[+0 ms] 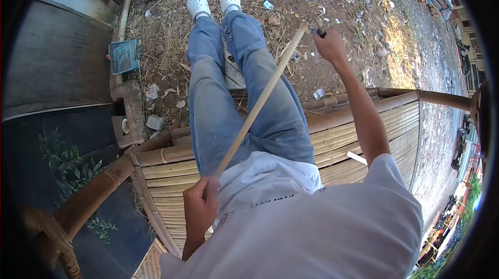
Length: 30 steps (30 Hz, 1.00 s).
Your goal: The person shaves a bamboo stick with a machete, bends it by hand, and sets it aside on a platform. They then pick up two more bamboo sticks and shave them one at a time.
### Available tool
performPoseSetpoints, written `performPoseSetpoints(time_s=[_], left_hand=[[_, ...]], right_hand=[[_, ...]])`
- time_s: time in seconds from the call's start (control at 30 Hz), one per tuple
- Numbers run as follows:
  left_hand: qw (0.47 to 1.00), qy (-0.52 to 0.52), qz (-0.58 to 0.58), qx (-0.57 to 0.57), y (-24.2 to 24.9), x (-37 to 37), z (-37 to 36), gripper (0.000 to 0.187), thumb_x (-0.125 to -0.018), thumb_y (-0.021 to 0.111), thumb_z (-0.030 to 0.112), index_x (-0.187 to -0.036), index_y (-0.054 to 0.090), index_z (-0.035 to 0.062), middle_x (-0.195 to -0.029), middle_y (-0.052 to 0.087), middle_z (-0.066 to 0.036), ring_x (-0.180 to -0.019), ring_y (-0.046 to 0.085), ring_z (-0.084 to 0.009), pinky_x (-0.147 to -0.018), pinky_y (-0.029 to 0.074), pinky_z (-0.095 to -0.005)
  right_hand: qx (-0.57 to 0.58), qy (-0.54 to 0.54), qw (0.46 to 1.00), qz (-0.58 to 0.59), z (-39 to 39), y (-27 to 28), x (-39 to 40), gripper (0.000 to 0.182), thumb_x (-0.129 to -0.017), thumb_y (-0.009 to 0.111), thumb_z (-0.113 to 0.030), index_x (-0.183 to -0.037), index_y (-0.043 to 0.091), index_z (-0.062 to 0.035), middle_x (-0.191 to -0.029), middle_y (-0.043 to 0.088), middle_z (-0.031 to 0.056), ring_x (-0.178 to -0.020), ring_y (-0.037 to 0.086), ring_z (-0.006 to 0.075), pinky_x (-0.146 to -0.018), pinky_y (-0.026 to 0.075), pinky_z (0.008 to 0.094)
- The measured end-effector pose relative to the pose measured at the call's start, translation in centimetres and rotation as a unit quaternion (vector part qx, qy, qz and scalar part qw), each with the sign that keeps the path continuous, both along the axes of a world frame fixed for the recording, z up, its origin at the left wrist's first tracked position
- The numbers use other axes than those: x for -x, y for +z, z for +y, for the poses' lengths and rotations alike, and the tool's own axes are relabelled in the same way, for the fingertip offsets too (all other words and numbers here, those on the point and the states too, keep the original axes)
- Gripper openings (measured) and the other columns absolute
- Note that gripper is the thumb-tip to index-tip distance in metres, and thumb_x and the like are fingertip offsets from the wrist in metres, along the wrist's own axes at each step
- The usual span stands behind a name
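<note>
A long pale bamboo strip [262, 100] runs slantwise over my legs, from my waist up to the far right. My left hand [200, 203] is closed around its near end, beside my white shirt. Beyond my knees, my right hand [331, 46] grips a knife [322, 33] by its dark handle. The thin blade points away from me, close beside the strip's far end.
I sit on a bamboo slat bench [369, 128] with a round bamboo rail. A short pale offcut [356, 158] lies on the slats at right. Litter and dry scraps cover the ground [161, 35]. A blue plastic basket [123, 56] stands by the wall at left.
</note>
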<state>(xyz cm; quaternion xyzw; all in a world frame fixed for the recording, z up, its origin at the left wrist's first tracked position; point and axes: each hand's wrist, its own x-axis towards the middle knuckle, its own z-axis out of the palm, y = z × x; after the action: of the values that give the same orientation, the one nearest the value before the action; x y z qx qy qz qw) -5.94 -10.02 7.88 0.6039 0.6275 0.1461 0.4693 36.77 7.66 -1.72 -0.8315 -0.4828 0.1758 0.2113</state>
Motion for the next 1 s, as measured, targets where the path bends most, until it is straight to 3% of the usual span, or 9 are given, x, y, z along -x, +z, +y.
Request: performPoseSetpoints(time_s=[0.07,0.13,0.17,0.27,0.5,0.67,0.73,0.87,1.0], left_hand=[[0.999,0.044,0.009,-0.002,-1.4,0.4,-0.1,0.024,-0.094,0.053,0.017,-0.084,0.061,-0.0039,-0.052,0.048,-0.006,-0.046,0.041,-0.009,-0.045,0.032,-0.0278],[0.997,0.062,0.028,-0.021,-1.3,0.2,0.6,0.025,-0.095,0.053,0.017,-0.085,0.061,-0.0038,-0.053,0.048,-0.005,-0.047,0.04,-0.0082,-0.045,0.032,-0.0272],[0.998,0.063,0.024,-0.019,-1.7,0.3,0.8,0.025,-0.095,0.053,0.017,-0.085,0.061,-0.0038,-0.053,0.048,-0.005,-0.047,0.04,-0.0082,-0.045,0.032,-0.0272],[0.999,0.043,0.0,-0.02,-2.6,1.1,1.2,0.027,-0.096,0.052,0.019,-0.084,0.061,-0.0033,-0.053,0.046,-0.003,-0.047,0.038,-0.0075,-0.045,0.031,-0.0268],[0.999,-0.047,0.02,0.011,-2.1,0.8,4.1,0.027,-0.098,0.05,0.026,-0.09,0.058,0.0005,-0.061,0.047,0.002,-0.054,0.037,-0.0053,-0.049,0.031,-0.0237],[0.982,-0.031,-0.158,0.097,-4.1,-1.8,6.1,0.029,-0.099,0.047,0.028,-0.093,0.058,0.0025,-0.058,0.038,0.004,-0.052,0.034,-0.003,-0.047,0.029,-0.0207],[0.989,-0.029,-0.129,0.067,-3.3,-2.4,6.1,0.029,-0.099,0.047,0.028,-0.093,0.058,0.0017,-0.059,0.041,0.003,-0.053,0.036,-0.0036,-0.048,0.031,-0.0215],[0.998,-0.04,-0.009,-0.047,-2.9,-3.0,5.5,0.027,-0.099,0.047,0.023,-0.094,0.057,-0.0017,-0.061,0.051,-0.005,-0.052,0.044,-0.0113,-0.049,0.037,-0.0265],[0.982,-0.024,0.012,-0.188,-2.9,-3.9,4.7,0.021,-0.096,0.051,0.02,-0.093,0.06,0.0007,-0.068,0.06,-0.016,-0.054,0.056,-0.0293,-0.051,0.043,-0.0365]], right_hand=[[-0.034,-0.015,0.999,-0.013,0.1,-0.4,-0.6,0.037,-0.085,0.059,-0.031,-0.072,0.062,0.0036,-0.058,0.06,0.0159,-0.047,0.059,0.0262,-0.048,0.046,0.0376],[-0.081,-0.086,0.848,0.517,-2.1,1.3,2.8,0.033,-0.087,0.061,-0.033,-0.079,0.059,-0.0014,-0.051,0.05,0.0022,-0.037,0.039,0.0112,-0.037,0.032,0.0261],[-0.092,-0.082,0.819,0.56,-3.1,2.6,5.5,0.032,-0.09,0.059,-0.036,-0.085,0.058,-0.0038,-0.052,0.046,-0.0029,-0.036,0.032,0.0045,-0.036,0.026,0.0214],[-0.088,-0.039,0.796,0.598,-4.6,3.2,10.3,0.037,-0.093,0.057,-0.031,-0.107,0.06,0.003,-0.088,0.066,0.0094,-0.04,0.035,0.0035,-0.039,0.03,0.0191],[-0.135,-0.038,0.737,0.661,-5.2,2.1,16.4,0.024,-0.092,0.06,-0.021,-0.1,0.06,0.0015,-0.091,0.068,0.0156,-0.04,0.036,0.0027,-0.04,0.033,0.0189],[-0.086,-0.003,0.762,0.642,-6.0,4.1,17.1,0.022,-0.091,0.061,-0.021,-0.086,0.06,0.0007,-0.079,0.068,0.0088,-0.041,0.038,0.0032,-0.041,0.034,0.0223],[-0.017,0.077,0.933,0.351,-6.5,4.6,16.5,0.025,-0.088,0.063,-0.022,-0.076,0.06,0.0004,-0.062,0.062,0.0067,-0.041,0.044,0.0101,-0.043,0.036,0.0282],[-0.03,0.253,0.938,0.234,-9.8,5.1,19.0,0.024,-0.079,0.068,-0.021,-0.074,0.059,0.0001,-0.057,0.057,0.0142,-0.051,0.054,0.0343,-0.053,0.044,0.0399],[0.058,0.381,0.916,0.109,-11.3,6.0,20.8,0.02,-0.073,0.068,-0.019,-0.079,0.058,-0.0029,-0.063,0.061,0.0158,-0.064,0.061,0.038,-0.061,0.049,0.0461]])
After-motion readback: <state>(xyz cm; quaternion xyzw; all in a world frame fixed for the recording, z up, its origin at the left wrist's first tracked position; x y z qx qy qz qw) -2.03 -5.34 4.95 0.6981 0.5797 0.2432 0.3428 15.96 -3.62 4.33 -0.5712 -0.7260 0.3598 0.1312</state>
